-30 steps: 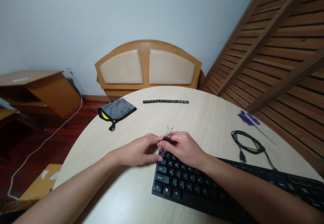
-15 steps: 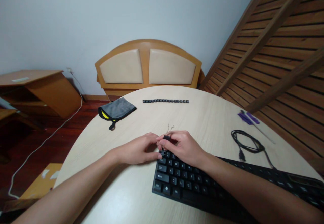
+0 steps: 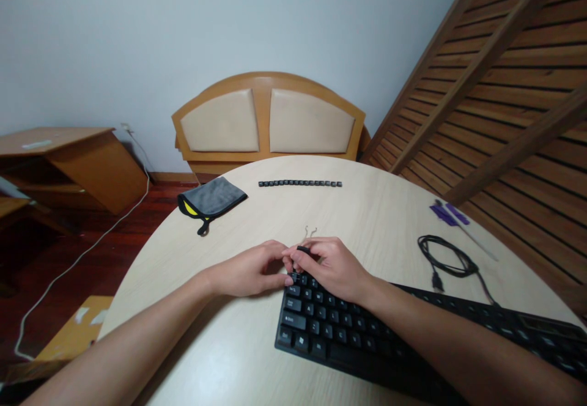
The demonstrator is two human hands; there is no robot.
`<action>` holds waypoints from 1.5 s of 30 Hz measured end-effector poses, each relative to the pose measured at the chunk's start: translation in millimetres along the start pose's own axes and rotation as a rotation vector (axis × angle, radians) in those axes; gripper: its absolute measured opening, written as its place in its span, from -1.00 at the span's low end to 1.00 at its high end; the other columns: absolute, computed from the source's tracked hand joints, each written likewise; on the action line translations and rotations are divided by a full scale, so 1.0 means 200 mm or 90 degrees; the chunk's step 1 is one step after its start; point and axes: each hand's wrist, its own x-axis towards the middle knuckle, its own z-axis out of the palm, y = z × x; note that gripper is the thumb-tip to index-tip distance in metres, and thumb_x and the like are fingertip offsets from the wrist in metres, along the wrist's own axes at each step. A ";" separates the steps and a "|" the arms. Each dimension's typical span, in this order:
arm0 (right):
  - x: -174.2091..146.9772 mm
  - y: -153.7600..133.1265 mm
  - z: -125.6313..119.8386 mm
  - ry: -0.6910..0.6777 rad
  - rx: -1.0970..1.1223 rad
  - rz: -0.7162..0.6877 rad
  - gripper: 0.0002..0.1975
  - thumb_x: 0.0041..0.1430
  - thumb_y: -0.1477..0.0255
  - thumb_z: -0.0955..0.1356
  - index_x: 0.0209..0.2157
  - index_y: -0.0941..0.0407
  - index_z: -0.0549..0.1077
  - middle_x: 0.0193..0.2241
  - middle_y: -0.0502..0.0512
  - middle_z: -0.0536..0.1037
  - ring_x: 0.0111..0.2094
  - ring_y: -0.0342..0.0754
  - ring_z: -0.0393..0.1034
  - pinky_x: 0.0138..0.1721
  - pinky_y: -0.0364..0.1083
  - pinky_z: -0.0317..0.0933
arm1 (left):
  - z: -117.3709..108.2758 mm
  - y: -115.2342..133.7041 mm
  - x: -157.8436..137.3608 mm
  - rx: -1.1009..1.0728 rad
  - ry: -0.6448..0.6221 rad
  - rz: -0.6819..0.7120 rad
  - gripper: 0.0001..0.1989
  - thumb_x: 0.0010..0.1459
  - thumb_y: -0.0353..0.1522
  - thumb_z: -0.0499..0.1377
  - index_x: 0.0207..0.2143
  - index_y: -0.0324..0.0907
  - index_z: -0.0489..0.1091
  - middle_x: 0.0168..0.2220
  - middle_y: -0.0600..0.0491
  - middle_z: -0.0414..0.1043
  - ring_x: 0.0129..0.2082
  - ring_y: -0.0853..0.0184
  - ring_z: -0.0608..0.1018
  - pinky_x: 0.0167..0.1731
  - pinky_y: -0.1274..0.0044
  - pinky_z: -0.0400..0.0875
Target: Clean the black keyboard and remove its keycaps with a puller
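A black keyboard (image 3: 339, 353) lies on the table under my hands, with its near left part showing white-lettered keys. My left hand (image 3: 257, 269) is at the keyboard's far left corner, thumb pressed on the edge by the top-row keys and fingers curled around the far side. My right hand (image 3: 332, 266) is closed on a wire keycap puller (image 3: 304, 249); its black handle shows between the fingers and two thin, bent prongs point away from me. The fingertips of both hands meet above the corner. Whatever lies between them is hidden.
Farther back, a row of small black keycaps (image 3: 300, 183) runs across the round table (image 3: 367, 204). A grey cloth (image 3: 215, 198) with yellow lining lies left. On the right are a coiled black USB cable (image 3: 447, 258) and a purple brush-like item (image 3: 450, 214) with a thin pale handle.
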 end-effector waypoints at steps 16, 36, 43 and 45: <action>0.00 0.02 0.01 -0.015 0.083 0.107 -0.64 0.40 0.26 0.27 -0.39 0.12 0.56 -0.44 0.01 0.62 -0.40 -0.12 0.54 -0.29 -0.15 0.38 | 0.00 -0.01 0.00 -0.057 0.006 0.033 -0.89 0.27 -0.34 0.23 -0.22 -0.17 0.38 -0.10 -0.02 0.50 -0.09 0.26 0.49 0.01 0.39 0.34; -0.01 0.01 0.01 -0.052 0.062 0.124 -0.60 0.41 0.22 0.26 -0.34 0.14 0.61 -0.39 0.06 0.66 -0.35 -0.09 0.55 -0.26 -0.13 0.37 | -0.02 0.00 0.00 -0.026 -0.014 0.051 -0.86 0.27 -0.33 0.22 -0.13 -0.16 0.41 -0.13 -0.02 0.48 -0.09 0.23 0.49 0.03 0.37 0.35; -0.01 0.00 0.01 -0.055 -0.167 -0.050 -0.61 0.41 0.31 0.27 -0.41 0.15 0.61 -0.36 0.10 0.66 -0.30 -0.07 0.55 -0.21 -0.12 0.33 | -0.02 -0.03 -0.01 -0.010 -0.011 0.026 -0.85 0.26 -0.31 0.24 -0.17 -0.19 0.40 -0.18 -0.02 0.47 -0.13 0.24 0.48 -0.04 0.38 0.37; -0.02 0.01 0.01 -0.064 -0.247 -0.123 -0.61 0.41 0.33 0.27 -0.41 0.16 0.61 -0.36 0.12 0.66 -0.31 -0.05 0.56 -0.23 -0.11 0.33 | -0.02 -0.03 -0.01 -0.019 -0.015 0.024 -0.87 0.27 -0.32 0.23 -0.19 -0.19 0.41 -0.13 -0.04 0.48 -0.10 0.23 0.48 0.00 0.36 0.36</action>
